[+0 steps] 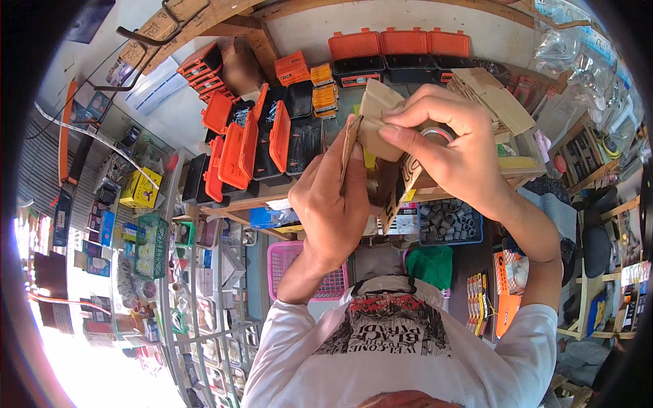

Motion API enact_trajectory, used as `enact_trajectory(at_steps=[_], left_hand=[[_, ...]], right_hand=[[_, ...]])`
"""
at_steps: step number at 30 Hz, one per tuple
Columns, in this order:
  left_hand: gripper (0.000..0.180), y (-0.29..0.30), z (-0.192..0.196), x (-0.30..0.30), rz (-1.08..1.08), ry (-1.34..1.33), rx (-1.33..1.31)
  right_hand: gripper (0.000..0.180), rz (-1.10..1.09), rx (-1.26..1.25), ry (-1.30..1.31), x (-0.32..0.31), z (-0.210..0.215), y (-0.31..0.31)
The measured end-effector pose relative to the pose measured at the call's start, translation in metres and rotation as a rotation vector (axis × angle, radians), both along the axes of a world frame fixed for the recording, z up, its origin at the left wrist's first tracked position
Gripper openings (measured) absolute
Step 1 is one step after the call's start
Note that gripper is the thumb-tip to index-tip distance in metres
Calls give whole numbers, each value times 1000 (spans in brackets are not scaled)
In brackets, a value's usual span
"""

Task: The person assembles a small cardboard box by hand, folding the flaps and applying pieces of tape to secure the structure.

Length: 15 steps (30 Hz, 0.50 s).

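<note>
"What does the person hold?"
"Stiff tan cardboard (378, 109), flat-faced and straight-edged, upper centre of the frame. The right hand (454, 139) arches over it, thumb and forefinger pinched tight on it."
"And the left hand (330, 207)?"
"Raised, back outward, fingers closed on a thin cardboard edge; some are hidden. Whether the panels join is unclear. Smooth orange-lidded plastic boxes (279, 137) stand left of centre."

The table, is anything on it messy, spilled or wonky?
A bit messy: the cardboard pile on the right lies unevenly, its pieces skewed. The orange lids on the left lean at different angles, unlike the neat row of lids at the back. I see no spill. I can't tell if the held cardboard is damaged.
</note>
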<state>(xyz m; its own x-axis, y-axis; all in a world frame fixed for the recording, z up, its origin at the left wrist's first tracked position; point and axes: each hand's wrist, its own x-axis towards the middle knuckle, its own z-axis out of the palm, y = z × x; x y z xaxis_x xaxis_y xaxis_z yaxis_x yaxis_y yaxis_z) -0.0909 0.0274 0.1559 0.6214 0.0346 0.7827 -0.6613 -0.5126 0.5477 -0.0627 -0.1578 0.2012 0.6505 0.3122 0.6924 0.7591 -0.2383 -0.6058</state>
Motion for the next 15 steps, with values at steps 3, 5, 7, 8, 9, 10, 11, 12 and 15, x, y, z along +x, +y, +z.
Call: enact_trajectory(at_steps=[3,5,7,8,9,10,11,12,15], left_hand=[[35,-4,-9,12,29,-72,-21],[35,-4,-9,15,65,-139,-18],[32,-3,-8,16,30,107,-170],[26,1,-2,14,6,184,-194],[26,5,-5,15,16,183,-198],[23,10,-9,17,-27,161,-272],[20,15,-11,17,-69,137,-346],[21,16,-9,15,-81,198,-333],[29,13,-13,15,-261,246,-477]], right_hand=[[7,-62,-21,-144,4,0,3],[11,-106,-14,-327,11,-2,7],[12,-124,15,-234,10,-7,1],[12,-145,43,-142,8,-9,-2],[12,-135,41,-143,3,-10,-2],[14,-166,34,-195,-4,-9,-1],[17,-197,28,-246,-11,-10,0],[23,-200,-22,-276,-17,-13,-2],[69,-331,-195,-240,-37,-24,6]])
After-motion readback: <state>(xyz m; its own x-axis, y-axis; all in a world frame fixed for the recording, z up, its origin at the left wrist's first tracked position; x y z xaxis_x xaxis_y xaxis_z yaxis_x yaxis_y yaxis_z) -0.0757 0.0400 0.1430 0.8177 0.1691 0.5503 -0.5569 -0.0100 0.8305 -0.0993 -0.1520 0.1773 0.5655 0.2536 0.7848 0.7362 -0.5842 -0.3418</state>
